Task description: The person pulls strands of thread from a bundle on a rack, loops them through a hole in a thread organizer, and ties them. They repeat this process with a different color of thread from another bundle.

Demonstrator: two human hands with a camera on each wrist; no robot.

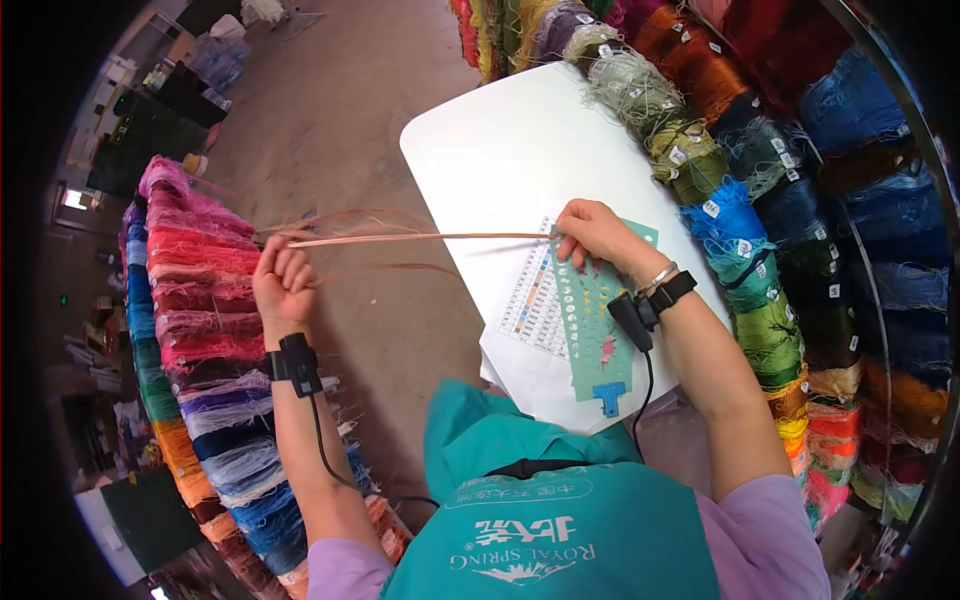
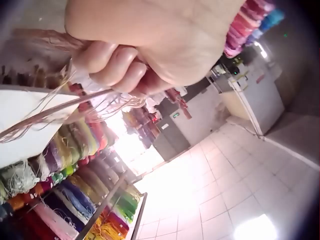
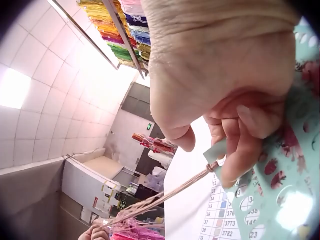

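1. Thread bundle (image 1: 420,237), pale brown and pinkish, runs nearly straight between the two hands, from the corner of the green card (image 1: 622,340). It looks very light, limp and smooth, likely to slip if gripped loosely; single strands could snag or fray. The best hold is probably the whole bundle together, close to the knot (image 3: 212,167) or where it gathers at the far end.
2. Right hand (image 1: 598,235) is bent closed at the card's corner, its fingers curled about the edge beside the knot; the thumb stands a little apart. The card seems thin, and its row of holes would be the weak part, so its wide body looks safer to hold.
3. Left hand (image 1: 285,280) is closed in a fist, fingers folded round the bundle, with loose strands trailing behind it and one hanging slack below.
4. Under the card, a printed chart (image 1: 535,300) lies on the white tabletop (image 1: 470,130), its rows partly covered.
5. Hanks of coloured thread hang on both sides: reds and pinks (image 1: 200,290) beyond the left hand, greens and blues (image 1: 735,225) past the tabletop.
6. Farther off, bare floor (image 1: 340,100) stretches away.
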